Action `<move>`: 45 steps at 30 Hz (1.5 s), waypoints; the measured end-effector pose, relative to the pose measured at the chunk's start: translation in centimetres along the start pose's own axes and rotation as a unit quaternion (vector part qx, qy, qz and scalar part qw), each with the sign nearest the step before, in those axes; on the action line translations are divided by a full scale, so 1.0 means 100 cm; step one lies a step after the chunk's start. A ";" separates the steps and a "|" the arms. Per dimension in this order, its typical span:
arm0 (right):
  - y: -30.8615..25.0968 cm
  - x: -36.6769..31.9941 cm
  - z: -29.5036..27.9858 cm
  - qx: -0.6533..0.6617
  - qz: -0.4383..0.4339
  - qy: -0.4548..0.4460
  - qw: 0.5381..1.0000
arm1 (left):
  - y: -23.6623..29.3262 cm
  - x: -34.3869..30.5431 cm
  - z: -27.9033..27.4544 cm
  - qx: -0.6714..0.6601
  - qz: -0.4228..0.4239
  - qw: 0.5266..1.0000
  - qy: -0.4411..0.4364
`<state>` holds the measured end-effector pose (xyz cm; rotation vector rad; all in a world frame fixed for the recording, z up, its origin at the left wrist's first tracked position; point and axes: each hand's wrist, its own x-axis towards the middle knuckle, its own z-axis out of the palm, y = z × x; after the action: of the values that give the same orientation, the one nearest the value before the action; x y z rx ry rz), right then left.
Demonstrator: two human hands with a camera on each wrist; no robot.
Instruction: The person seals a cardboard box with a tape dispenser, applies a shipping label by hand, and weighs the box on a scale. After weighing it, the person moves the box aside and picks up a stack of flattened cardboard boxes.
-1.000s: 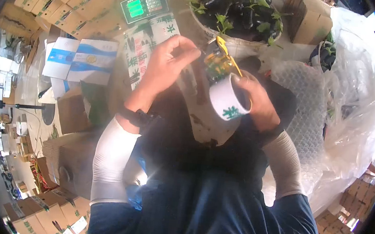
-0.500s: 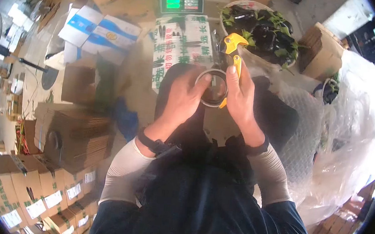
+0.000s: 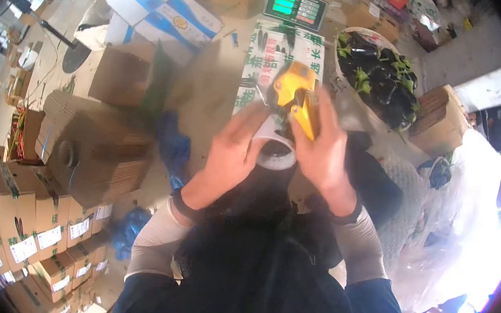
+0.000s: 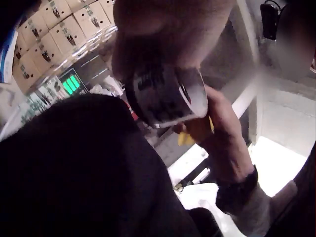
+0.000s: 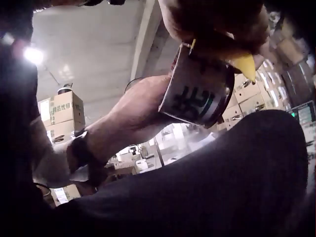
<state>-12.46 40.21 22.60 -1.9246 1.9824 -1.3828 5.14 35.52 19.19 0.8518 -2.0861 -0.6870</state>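
Largest in the head view is a person in a dark top with pale sleeves (image 3: 240, 253), both forearms reaching forward over dark-clothed legs. On the right we see clear plastic sheeting (image 3: 447, 232) in loose folds. At lower left, printed brown cartons (image 3: 18, 217) stand stacked, several bearing white labels; just above them we mark a bundle of brown cardboard (image 3: 106, 135), and above that a white-and-blue box (image 3: 165, 13). Right of centre, a round basket (image 3: 337, 59) holds dark eggplants (image 3: 381, 78) with green leaves among them. Between this basket and the box we find a white printed panel (image 3: 264, 57), and at its far end a scale display (image 3: 296, 7) with green-lit readouts.

In the middle, above the lap, the two hands work close together. The left hand (image 3: 232, 154) is clamped on the tape roll, its fingers bent against the outer side. The right hand (image 3: 327, 155) grips the yellow tape dispenser (image 3: 298, 82), thumb along the handle. Smallest, the white tape roll (image 5: 197, 94) with dark-green print lies between the hands, just beside the dispenser; because of blur, we cannot tell whether it is seated on it.
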 end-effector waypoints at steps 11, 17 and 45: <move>0.203 0.120 0.110 0.179 0.416 -0.198 0.870 | -0.068 -0.036 -0.050 -0.351 -0.144 0.924 0.051; 0.204 0.092 0.113 -0.102 0.207 -0.135 0.964 | -0.074 -0.037 -0.048 -0.630 -0.266 0.718 0.131; -0.038 0.029 0.002 -0.141 -0.227 -0.115 0.957 | 0.018 0.015 -0.038 -0.042 -0.029 0.976 0.214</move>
<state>-10.01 38.35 26.32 -2.6581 1.7774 -0.9064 6.86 34.80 23.31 0.9235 -1.6426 -0.5582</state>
